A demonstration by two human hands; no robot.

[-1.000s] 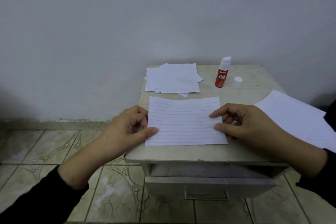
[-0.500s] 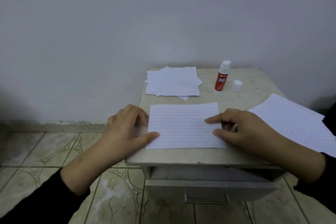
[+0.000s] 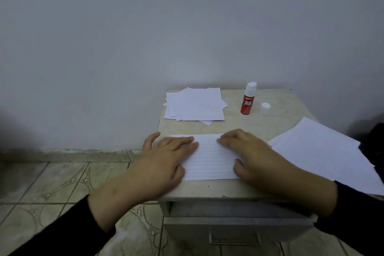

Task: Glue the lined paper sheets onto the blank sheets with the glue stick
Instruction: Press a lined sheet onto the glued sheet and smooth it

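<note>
White lined sheet (image 3: 209,160) (flat) under left hand (image 3: 166,158) and right hand (image 3: 249,158), grips released.

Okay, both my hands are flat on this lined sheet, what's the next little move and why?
Probably sweep both palms outward to the sheet's edges. The left hand and right hand lie flat on the lined sheet, leaving only its middle showing, and the glue stick stands uncapped beside its cap, so pressing looks like the current step.

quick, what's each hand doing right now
Left hand: open, flat on the lined sheet, holding nothing.
Right hand: open, flat on the same sheet, holding nothing.
</note>
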